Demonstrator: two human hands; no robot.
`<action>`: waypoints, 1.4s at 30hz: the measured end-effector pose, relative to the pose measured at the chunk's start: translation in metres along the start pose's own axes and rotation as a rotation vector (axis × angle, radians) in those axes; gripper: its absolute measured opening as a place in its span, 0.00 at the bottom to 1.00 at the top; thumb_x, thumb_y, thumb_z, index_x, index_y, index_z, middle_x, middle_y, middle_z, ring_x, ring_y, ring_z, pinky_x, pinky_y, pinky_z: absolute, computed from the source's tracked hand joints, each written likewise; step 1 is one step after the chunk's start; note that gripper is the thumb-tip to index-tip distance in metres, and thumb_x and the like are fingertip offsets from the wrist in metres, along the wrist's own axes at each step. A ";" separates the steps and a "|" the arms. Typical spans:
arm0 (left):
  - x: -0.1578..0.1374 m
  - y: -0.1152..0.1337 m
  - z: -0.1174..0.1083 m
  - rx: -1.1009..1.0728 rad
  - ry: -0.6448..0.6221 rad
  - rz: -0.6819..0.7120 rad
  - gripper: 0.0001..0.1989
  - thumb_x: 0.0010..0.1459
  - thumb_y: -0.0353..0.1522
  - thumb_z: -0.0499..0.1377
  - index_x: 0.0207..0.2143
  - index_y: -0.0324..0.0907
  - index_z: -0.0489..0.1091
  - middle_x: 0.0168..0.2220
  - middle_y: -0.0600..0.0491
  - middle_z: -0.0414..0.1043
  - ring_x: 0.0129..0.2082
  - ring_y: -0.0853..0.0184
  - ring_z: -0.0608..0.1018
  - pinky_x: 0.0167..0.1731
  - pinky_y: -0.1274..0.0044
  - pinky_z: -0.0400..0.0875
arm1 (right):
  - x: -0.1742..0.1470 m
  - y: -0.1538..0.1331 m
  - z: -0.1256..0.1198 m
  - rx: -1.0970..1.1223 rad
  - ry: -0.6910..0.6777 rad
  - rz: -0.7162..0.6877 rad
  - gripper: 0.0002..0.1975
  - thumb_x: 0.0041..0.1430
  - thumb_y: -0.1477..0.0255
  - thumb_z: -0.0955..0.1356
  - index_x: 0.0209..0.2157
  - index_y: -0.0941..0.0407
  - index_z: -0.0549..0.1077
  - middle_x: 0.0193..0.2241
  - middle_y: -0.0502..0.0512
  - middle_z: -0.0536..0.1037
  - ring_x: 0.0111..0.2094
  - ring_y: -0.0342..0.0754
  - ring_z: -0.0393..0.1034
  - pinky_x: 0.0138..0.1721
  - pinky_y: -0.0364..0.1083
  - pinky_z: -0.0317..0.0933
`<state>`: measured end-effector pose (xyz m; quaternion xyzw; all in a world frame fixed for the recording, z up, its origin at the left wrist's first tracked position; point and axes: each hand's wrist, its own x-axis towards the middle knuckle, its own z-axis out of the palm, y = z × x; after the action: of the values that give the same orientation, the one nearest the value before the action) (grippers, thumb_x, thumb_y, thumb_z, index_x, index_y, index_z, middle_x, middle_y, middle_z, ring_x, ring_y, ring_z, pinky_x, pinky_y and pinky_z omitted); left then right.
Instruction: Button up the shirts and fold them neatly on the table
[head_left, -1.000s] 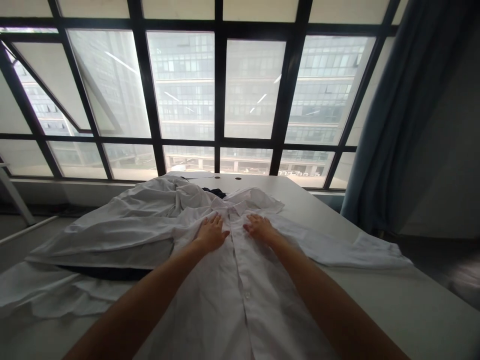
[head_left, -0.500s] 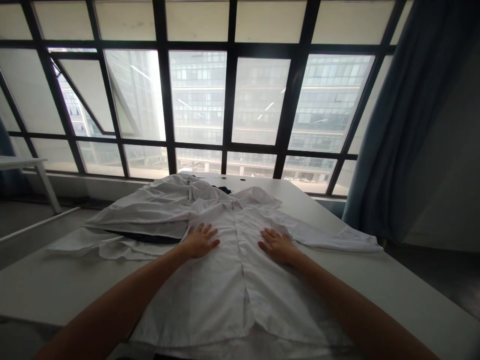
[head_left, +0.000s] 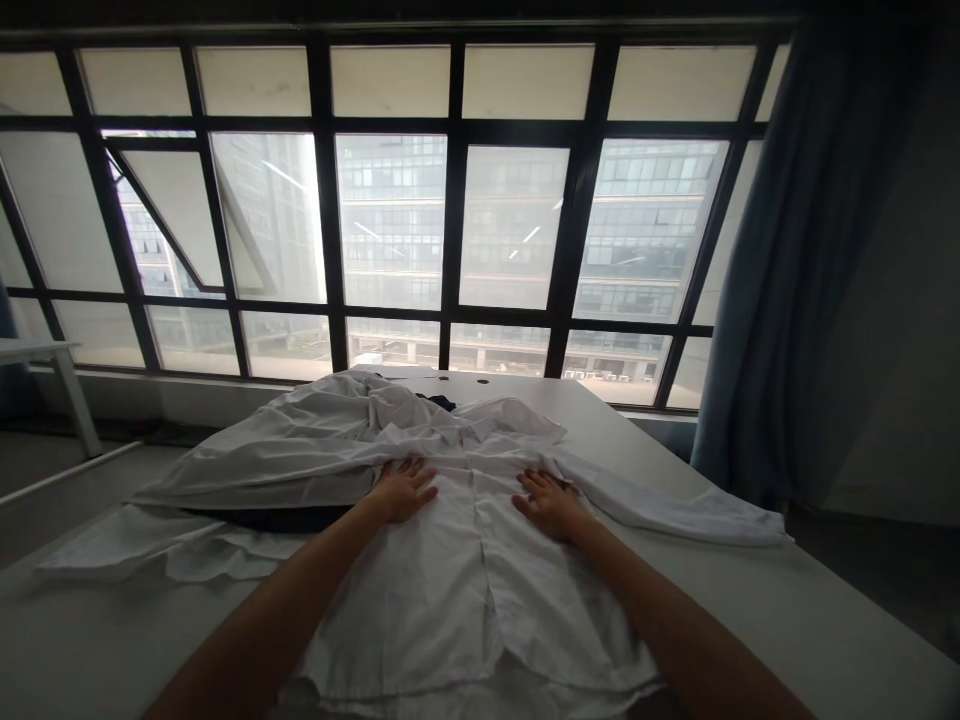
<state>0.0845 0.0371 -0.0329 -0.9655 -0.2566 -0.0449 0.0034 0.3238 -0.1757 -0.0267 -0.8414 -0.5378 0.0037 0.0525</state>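
A white button-front shirt (head_left: 450, 590) lies front up on the table, its hem toward me and its collar at the far end. On the left half of its chest rests my left hand (head_left: 405, 490), palm down with fingers spread. My right hand (head_left: 549, 503) presses flat on the right half, fingers apart. Between the two hands runs the front placket. One sleeve (head_left: 682, 512) stretches out to the right. Left of the shirt, more rumpled white clothing (head_left: 277, 455) is heaped, with a dark fabric (head_left: 277, 518) showing beneath it.
The white table (head_left: 757, 600) reaches toward a large black-framed window (head_left: 454, 230), one pane of which is tilted out. A blue curtain (head_left: 780, 300) hangs at the right. Another white table (head_left: 67, 395) stands at the far left.
The view has tilted up slightly. Both hands stay flat on the shirt, and the cloth across the chest has bunched into more folds near the fingertips. The hem sits farther from me.
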 end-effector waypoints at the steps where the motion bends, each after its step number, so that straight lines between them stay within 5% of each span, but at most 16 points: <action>1: -0.004 0.004 -0.001 0.014 0.043 0.011 0.26 0.67 0.46 0.42 0.62 0.47 0.59 0.66 0.45 0.52 0.65 0.53 0.55 0.60 0.53 0.45 | -0.005 -0.004 -0.003 -0.032 0.037 -0.012 0.29 0.66 0.55 0.54 0.63 0.54 0.60 0.65 0.61 0.57 0.64 0.58 0.50 0.60 0.61 0.44; 5: -0.038 0.034 -0.015 0.007 0.198 0.178 0.18 0.66 0.36 0.48 0.55 0.43 0.67 0.56 0.45 0.68 0.54 0.57 0.70 0.55 0.64 0.61 | -0.040 -0.024 -0.020 -0.123 0.150 -0.179 0.18 0.65 0.69 0.58 0.51 0.56 0.73 0.49 0.63 0.75 0.51 0.55 0.67 0.54 0.53 0.53; 8: -0.072 0.068 -0.037 -0.081 0.238 0.319 0.16 0.63 0.38 0.54 0.50 0.44 0.70 0.50 0.47 0.72 0.49 0.59 0.73 0.48 0.68 0.66 | -0.076 -0.042 -0.041 -0.001 0.153 -0.330 0.13 0.62 0.67 0.63 0.40 0.56 0.77 0.41 0.59 0.78 0.43 0.51 0.71 0.45 0.47 0.59; 11: -0.101 0.101 -0.059 -0.173 0.109 0.443 0.15 0.59 0.44 0.58 0.36 0.43 0.74 0.37 0.51 0.75 0.37 0.64 0.76 0.38 0.75 0.68 | -0.110 -0.062 -0.059 0.119 -0.063 -0.464 0.18 0.59 0.56 0.65 0.30 0.56 0.77 0.29 0.54 0.79 0.29 0.45 0.70 0.32 0.43 0.59; 16: -0.129 0.135 -0.063 -0.215 -0.104 0.583 0.20 0.47 0.50 0.65 0.34 0.44 0.73 0.33 0.56 0.75 0.31 0.66 0.76 0.29 0.79 0.65 | -0.143 -0.087 -0.064 0.073 -0.302 -0.545 0.23 0.38 0.50 0.74 0.29 0.54 0.78 0.25 0.51 0.79 0.25 0.46 0.69 0.27 0.42 0.55; 23: -0.135 0.144 -0.052 -0.250 -0.119 0.550 0.12 0.53 0.43 0.61 0.34 0.45 0.72 0.35 0.55 0.75 0.33 0.66 0.77 0.32 0.79 0.66 | -0.140 -0.079 -0.064 0.236 -0.333 -0.633 0.08 0.49 0.69 0.69 0.33 0.56 0.78 0.27 0.50 0.79 0.27 0.43 0.71 0.28 0.39 0.57; 29: -0.135 0.146 -0.051 -0.300 -0.123 0.445 0.09 0.55 0.38 0.57 0.30 0.43 0.72 0.32 0.53 0.75 0.30 0.66 0.76 0.29 0.79 0.64 | -0.138 -0.076 -0.062 0.298 -0.368 -0.549 0.13 0.48 0.63 0.71 0.34 0.57 0.77 0.27 0.50 0.78 0.25 0.42 0.68 0.25 0.39 0.55; 35: -0.134 0.143 -0.047 -0.278 -0.111 0.409 0.06 0.53 0.33 0.56 0.27 0.42 0.70 0.29 0.53 0.75 0.28 0.67 0.75 0.29 0.78 0.63 | -0.136 -0.075 -0.056 0.276 -0.257 -0.575 0.10 0.46 0.78 0.65 0.31 0.57 0.76 0.23 0.49 0.75 0.23 0.40 0.62 0.25 0.39 0.53; 42: -0.139 0.153 -0.061 -0.278 -0.118 0.419 0.06 0.54 0.33 0.56 0.28 0.42 0.71 0.29 0.54 0.75 0.28 0.68 0.74 0.28 0.79 0.62 | -0.135 -0.064 -0.077 0.527 -0.256 -0.498 0.09 0.49 0.77 0.65 0.32 0.60 0.74 0.23 0.48 0.72 0.23 0.39 0.61 0.24 0.39 0.54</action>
<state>0.0348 -0.1666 0.0183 -0.9897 -0.0420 -0.0215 -0.1351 0.2133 -0.2780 0.0487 -0.6356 -0.7084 0.2340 0.1985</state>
